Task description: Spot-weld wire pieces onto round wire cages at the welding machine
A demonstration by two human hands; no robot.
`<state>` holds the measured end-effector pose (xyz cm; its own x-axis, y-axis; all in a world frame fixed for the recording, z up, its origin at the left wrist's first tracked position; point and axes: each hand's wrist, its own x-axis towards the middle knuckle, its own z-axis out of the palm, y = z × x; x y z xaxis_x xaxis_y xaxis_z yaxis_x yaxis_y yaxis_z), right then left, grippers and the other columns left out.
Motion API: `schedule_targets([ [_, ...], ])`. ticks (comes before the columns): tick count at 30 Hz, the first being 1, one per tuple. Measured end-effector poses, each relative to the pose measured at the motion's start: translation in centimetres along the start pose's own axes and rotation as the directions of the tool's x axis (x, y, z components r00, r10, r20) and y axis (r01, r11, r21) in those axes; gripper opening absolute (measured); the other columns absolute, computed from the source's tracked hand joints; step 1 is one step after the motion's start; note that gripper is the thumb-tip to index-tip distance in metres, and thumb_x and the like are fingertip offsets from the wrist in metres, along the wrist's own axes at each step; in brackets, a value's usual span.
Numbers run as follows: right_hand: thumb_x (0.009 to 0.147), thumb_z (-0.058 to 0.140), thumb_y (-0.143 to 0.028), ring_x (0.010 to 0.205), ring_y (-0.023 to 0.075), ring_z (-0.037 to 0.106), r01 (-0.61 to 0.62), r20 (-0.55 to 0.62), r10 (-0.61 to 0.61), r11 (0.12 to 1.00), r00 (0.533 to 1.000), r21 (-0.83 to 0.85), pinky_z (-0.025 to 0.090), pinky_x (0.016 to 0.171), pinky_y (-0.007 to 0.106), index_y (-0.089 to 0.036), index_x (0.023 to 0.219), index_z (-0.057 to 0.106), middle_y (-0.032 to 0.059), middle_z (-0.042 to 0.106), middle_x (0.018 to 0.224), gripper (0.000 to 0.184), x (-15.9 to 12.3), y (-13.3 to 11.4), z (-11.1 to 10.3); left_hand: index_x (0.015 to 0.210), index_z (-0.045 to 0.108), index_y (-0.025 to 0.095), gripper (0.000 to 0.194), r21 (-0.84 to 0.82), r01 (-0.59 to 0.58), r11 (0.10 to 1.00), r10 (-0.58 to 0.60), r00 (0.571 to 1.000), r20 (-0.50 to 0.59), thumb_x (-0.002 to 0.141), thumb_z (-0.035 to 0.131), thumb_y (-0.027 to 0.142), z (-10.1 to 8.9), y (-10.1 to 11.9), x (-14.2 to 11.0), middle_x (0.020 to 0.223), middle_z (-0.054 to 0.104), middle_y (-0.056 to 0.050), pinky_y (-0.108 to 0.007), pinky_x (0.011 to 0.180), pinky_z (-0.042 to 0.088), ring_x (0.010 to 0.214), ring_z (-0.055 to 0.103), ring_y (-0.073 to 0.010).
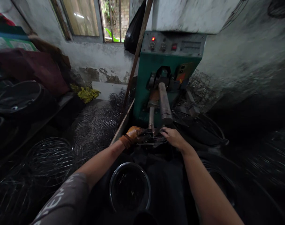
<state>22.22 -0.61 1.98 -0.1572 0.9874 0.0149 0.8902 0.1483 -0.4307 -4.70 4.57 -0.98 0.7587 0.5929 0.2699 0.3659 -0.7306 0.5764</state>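
A green machine (144, 81) with a grey control panel and two metal bars (164, 103) sticking out toward me stands ahead. Under the bars' tips lies a small wire mesh piece (152, 138). My left hand (133, 135), in an orange glove, grips the mesh piece at its left side with curled fingers. My bare right hand (172, 137) rests on its right side, fingers bent down over the wire. A round metal ring with dark mesh (130, 187) lies below, between my forearms.
Stacks of round wire mesh discs (51, 159) and tangled wire (97, 125) fill the left floor. More wire rings (262, 168) lie at the right. A wooden pole (137, 53) leans by the machine. Dark bowls (18, 98) and cloth (32, 67) sit on a shelf at left.
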Motion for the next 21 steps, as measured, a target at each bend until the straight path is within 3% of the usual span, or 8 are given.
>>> schedule_targets([
  [10, 0.091, 0.057, -0.027, 0.092, 0.0257, 0.075, 0.060, -0.033, -0.059, 0.998, 0.998, 0.031, 0.055, 0.082, 0.030, -0.019, 0.095, 0.076, 0.0103, 0.081, 0.098, 0.021, 1.4, 1.3, 0.0, 0.117, 0.078, 0.016, 0.038, -0.082, 0.112, 0.990, -0.110, 0.993, 0.029, 0.094, 0.067, 0.044, -0.2, 0.6, 0.4, 0.105, 0.080, -0.009, -0.023, 0.081, 0.051, 0.093, 0.073, -0.0206],
  [21, 0.088, 0.060, -0.031, 0.097, 0.0278, 0.076, 0.042, 0.003, -0.043, 0.996, 0.999, 0.073, 0.057, 0.093, 0.038, -0.018, 0.096, 0.079, 0.0116, 0.082, 0.100, 0.024, 2.1, 2.0, -0.1, 0.113, 0.080, 0.015, 0.035, -0.262, 0.259, 0.930, -0.245, 0.966, 0.085, 0.092, 0.071, 0.042, -0.3, 1.6, 0.3, 0.095, 0.080, -0.006, -0.020, 0.074, 0.048, 0.088, 0.070, -0.0186],
])
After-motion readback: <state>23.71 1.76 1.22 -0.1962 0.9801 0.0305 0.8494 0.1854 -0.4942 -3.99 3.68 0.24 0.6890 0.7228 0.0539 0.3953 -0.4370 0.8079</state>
